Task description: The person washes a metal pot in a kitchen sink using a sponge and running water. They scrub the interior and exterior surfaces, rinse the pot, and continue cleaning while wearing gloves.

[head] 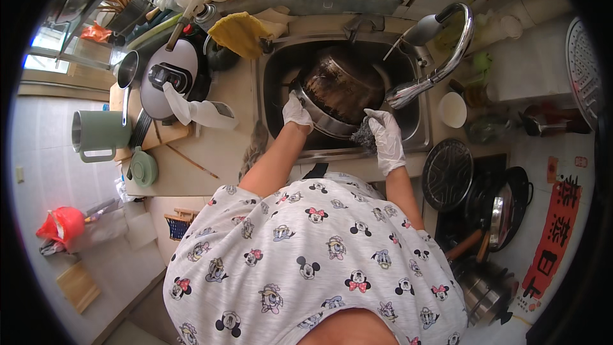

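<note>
A metal pot with a scorched brown underside lies tilted in the sink, its base turned up. My left hand, in a thin white glove, grips the pot's rim at its left side. In my gloved right hand is a grey steel-wool scourer, held beside the pot's lower right edge. The chrome faucet head hangs just right of the pot; I cannot see any water coming from it.
A yellow cloth hangs at the sink's back left corner. On the left counter are a white spray bottle, a grey pot lid and a green mug. At right sit a white bowl and a black round tray.
</note>
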`<action>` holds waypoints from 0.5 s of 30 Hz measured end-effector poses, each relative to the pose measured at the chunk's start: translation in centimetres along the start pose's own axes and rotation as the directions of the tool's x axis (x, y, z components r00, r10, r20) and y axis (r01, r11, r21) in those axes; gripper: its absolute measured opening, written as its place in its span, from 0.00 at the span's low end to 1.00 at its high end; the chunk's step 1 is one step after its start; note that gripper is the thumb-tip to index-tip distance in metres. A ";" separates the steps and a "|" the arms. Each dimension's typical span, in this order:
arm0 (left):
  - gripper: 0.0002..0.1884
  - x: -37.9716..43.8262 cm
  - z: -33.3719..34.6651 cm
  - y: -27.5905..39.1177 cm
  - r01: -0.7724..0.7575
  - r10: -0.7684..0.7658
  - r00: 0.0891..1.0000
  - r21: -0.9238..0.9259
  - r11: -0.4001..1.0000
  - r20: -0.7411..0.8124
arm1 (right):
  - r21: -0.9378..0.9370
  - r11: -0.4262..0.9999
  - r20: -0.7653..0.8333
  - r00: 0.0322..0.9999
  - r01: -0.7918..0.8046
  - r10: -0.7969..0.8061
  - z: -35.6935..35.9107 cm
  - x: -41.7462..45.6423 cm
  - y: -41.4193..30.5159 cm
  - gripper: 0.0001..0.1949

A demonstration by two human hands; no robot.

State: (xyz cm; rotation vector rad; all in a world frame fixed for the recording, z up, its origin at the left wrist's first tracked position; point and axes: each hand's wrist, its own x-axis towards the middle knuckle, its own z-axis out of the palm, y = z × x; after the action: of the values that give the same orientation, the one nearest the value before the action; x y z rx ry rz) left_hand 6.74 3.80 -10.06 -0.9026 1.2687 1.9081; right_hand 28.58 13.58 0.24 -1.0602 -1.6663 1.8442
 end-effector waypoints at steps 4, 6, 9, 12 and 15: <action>0.26 -3.7 -1.9 2.2 -0.273 0.277 0.961 0.218 0.937 0.014 | 0.094 0.953 -0.102 0.955 0.289 -0.280 2.8 0.1 -1.2 0.11; 0.23 -3.9 -2.4 3.1 -0.446 0.461 0.887 0.310 0.840 0.028 | -0.044 0.896 -0.050 0.895 0.442 -0.444 4.4 0.9 -2.6 0.11; 0.21 -8.1 -0.7 4.8 -0.447 0.436 0.894 0.199 0.872 0.099 | -0.279 0.627 0.033 0.659 0.728 -0.751 6.7 3.7 -4.4 0.11; 0.19 -5.8 -0.5 4.2 -0.575 0.576 0.813 0.273 0.771 0.088 | -0.259 0.519 0.034 0.544 0.815 -0.838 9.3 5.9 -5.8 0.12; 0.17 -10.3 0.9 5.0 -0.807 0.757 0.578 0.357 0.471 0.306 | -0.295 0.576 0.068 0.618 0.762 -0.783 9.5 7.7 -4.0 0.10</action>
State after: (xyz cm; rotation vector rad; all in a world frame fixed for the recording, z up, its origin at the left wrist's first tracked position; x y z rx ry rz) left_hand 8.04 1.54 1.11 0.1303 2.2077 2.0627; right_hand 15.89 14.04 2.07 -0.3301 -1.9622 0.9721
